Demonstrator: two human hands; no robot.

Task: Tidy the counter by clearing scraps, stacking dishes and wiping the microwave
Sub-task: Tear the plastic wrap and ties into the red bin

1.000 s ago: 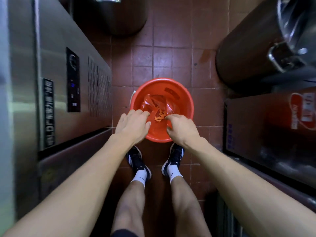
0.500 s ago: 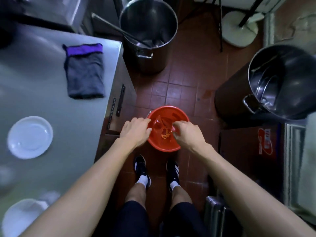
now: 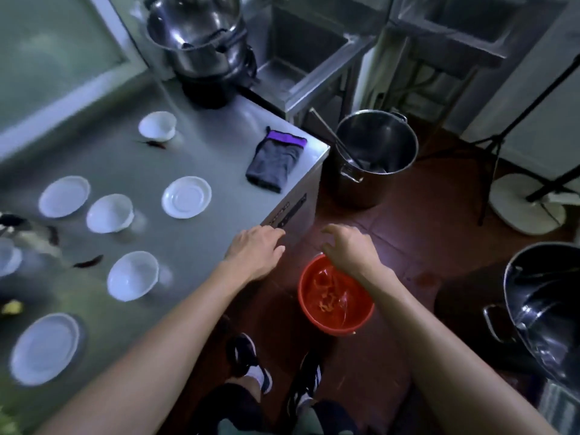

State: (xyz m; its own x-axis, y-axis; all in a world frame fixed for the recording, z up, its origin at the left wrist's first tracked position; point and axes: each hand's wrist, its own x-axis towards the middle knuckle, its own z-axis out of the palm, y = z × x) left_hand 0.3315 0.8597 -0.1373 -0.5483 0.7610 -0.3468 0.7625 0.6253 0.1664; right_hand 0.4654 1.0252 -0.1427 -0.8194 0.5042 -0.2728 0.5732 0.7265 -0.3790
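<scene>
Some scraps (image 3: 326, 301) were already dropped in the bucket (image 3: 361, 321) on the floor. Nothing was held: left hand (image 3: 255, 251) and right hand (image 3: 350, 249) were relaxed. Chilies (image 3: 88, 262), plates (image 3: 186, 197) and bowls (image 3: 132, 275) were left unstacked on the counter (image 3: 219, 158); the cloth (image 3: 276, 161) lay untouched.

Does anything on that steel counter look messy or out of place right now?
Yes. Dark red scraps lie loose on the counter: one beside a bowl, another in front of the far bowl. A yellowish bit sits at the left edge. The plates and bowls are scattered singly, not stacked.
</scene>
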